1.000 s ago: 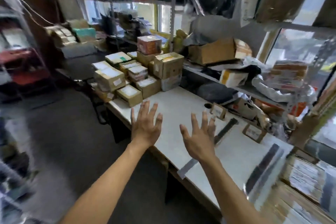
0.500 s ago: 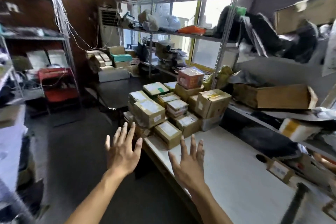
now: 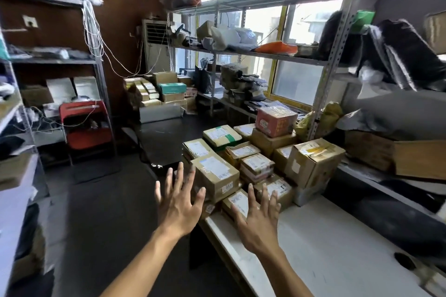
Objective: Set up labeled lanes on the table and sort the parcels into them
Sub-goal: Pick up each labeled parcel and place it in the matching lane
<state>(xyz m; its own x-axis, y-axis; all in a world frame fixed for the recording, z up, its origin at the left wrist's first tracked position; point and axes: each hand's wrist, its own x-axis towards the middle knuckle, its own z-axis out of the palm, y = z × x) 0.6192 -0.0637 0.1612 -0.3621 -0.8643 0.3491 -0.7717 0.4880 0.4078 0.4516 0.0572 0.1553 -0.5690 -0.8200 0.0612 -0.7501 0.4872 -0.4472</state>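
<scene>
We judge the step in hand to be the reach for the first parcel; no lanes or labels show on the counter (image 3: 325, 248). The parcels (image 3: 241, 164) sit stacked at its far left end. The left hand (image 3: 179, 207) hovers just off the counter edge, the right hand (image 3: 259, 220) over the nearest box (image 3: 237, 200); both grips are wide and empty. Next, the hands must close on one box and lift it clear of the stack. Against the earlier frame, the stack looms nearer and both hands have advanced toward it.
</scene>
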